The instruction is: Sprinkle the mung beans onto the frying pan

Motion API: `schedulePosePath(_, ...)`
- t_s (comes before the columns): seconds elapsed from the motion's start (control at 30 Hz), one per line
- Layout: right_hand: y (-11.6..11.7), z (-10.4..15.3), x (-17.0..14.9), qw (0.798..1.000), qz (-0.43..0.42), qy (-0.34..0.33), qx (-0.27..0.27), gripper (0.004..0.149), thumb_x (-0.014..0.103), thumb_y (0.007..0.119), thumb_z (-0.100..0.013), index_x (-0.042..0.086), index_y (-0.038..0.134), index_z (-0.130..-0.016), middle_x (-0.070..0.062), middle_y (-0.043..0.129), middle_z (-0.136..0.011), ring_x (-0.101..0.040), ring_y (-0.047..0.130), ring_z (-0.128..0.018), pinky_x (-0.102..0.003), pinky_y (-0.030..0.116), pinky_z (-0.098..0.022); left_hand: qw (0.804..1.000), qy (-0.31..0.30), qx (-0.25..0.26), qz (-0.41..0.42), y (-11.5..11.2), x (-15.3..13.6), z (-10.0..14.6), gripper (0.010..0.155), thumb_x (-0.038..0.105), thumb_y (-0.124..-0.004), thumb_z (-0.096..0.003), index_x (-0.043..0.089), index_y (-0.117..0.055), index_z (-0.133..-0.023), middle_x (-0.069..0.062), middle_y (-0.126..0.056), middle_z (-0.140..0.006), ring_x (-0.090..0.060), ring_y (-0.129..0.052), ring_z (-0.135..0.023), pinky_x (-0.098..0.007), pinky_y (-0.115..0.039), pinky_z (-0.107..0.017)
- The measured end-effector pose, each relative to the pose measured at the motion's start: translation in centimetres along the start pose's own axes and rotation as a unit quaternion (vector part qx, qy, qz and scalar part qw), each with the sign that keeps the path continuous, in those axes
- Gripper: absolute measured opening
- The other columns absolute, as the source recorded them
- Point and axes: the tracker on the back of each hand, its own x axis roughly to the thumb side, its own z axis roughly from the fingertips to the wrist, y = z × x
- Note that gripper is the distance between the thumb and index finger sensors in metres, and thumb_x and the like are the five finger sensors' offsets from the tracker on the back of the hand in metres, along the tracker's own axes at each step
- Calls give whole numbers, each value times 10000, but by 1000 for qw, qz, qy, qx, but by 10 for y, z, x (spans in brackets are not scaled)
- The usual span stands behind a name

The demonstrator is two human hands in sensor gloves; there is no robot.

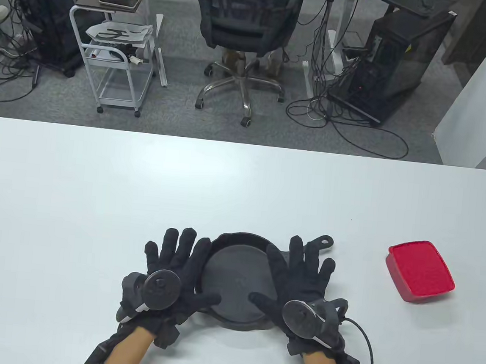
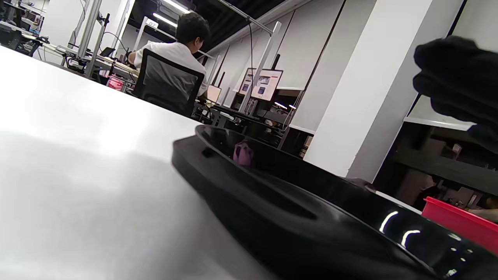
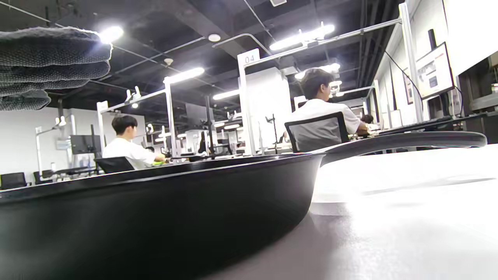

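A black frying pan (image 1: 236, 280) sits on the white table (image 1: 98, 186) near the front edge, its handle (image 1: 322, 241) pointing back right. Its inside looks bare. My left hand (image 1: 176, 269) lies flat and open over the pan's left rim, fingers spread. My right hand (image 1: 298, 276) lies flat and open over the right rim, thumb reaching across the pan's floor. A red container (image 1: 420, 276) stands to the right, apart from both hands; I cannot see beans in it. The pan's wall fills the left wrist view (image 2: 295, 210) and the right wrist view (image 3: 155, 210).
The table's far edge runs across the middle of the table view. Beyond it stand an office chair (image 1: 245, 33), a small cart (image 1: 118, 52) and computer towers on the floor. A cable (image 1: 367, 341) trails from my right glove.
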Motion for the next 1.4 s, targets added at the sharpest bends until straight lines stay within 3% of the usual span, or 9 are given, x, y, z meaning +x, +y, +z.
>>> schedulePosePath(0.43,0,-1,0,1000,1,6,10,902,835,519,-480,351,242,-1188,-194,102,-1278,-519,53,-1111,-799,115,-654,1000,1,4,8,0,0,1,1088,988,-532,-273,442,-257,-1173,80,-113,-1257,-206,3,-1149,-652,-64,-750)
schedulePosePath(0.67,-9,-6,-16,999,21,37,10,899,828,550,-478,355,264,-1187,-193,136,-1285,-517,81,-1120,-800,131,-663,1000,6,3,21,2,-1,1,1086,980,-539,-276,425,-301,-1179,69,-141,-1262,-212,-42,-1153,-650,-66,-752)
schedulePosePath(0.77,-16,-10,-37,997,23,69,16,898,822,569,-477,354,277,-1185,-194,151,-1286,-518,96,-1123,-800,139,-667,1000,8,3,26,3,-2,1,1081,979,-542,-277,424,-321,-1178,64,-159,-1264,-216,-45,-1155,-648,-70,-755)
schedulePosePath(0.97,-45,-19,-108,981,84,163,57,903,806,611,-475,356,276,-1182,-190,156,-1286,-512,100,-1126,-797,140,-673,999,11,3,32,4,-3,0,1084,976,-545,-277,412,-336,-1180,59,-176,-1266,-220,-53,-1159,-649,-75,-756)
schedulePosePath(1.23,-84,-18,-204,939,91,314,111,918,777,664,-474,352,255,-1178,-189,141,-1280,-515,80,-1120,-794,149,-685,999,14,6,33,7,-4,1,1085,972,-543,-279,398,-359,-1180,54,-191,-1267,-221,-62,-1161,-648,-77,-756)
schedulePosePath(1.4,-80,-11,-248,905,93,381,163,951,779,685,-469,344,219,-1175,-207,122,-1272,-539,80,-1109,-804,217,-694,999,20,8,33,8,-5,3,1086,972,-543,-282,386,-379,-1181,51,-201,-1267,-224,-66,-1161,-648,-78,-755)
